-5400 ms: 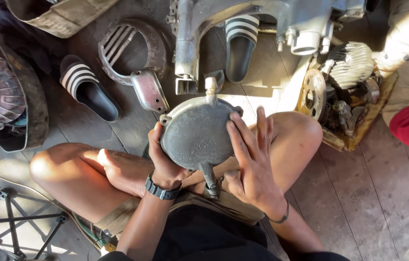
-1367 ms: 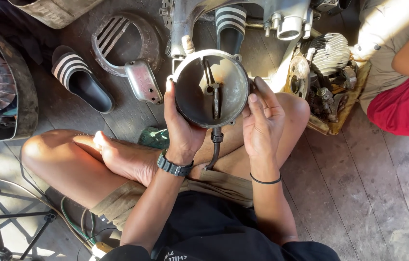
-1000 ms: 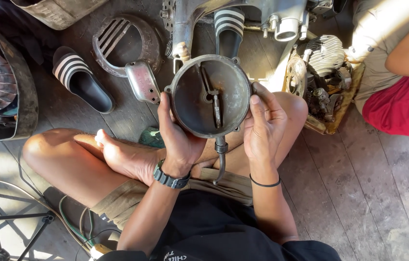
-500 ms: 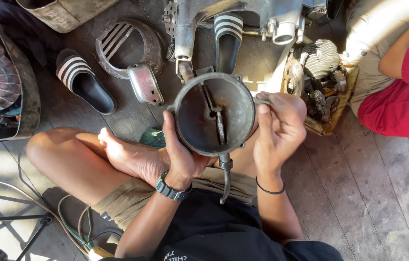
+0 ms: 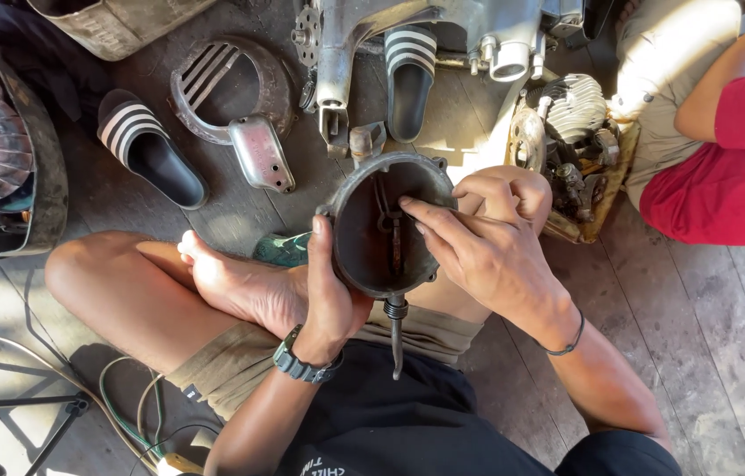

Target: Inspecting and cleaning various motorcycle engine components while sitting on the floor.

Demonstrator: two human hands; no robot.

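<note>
Worn plank floor [image 5: 725, 353] crowded with engine parts and sandals

Two black sandals with white stripes lie on the dark boards, one [image 5: 148, 150] at the left, the other [image 5: 409, 79] under a grey metal engine casing [image 5: 443, 26]. Between them rests a round slotted cover [image 5: 231, 97] with a small metal plate at its lower edge. A finned engine block [image 5: 570, 141] sits to the right, and thin cables [image 5: 130, 410] trail over the sunlit boards at lower left.
</note>
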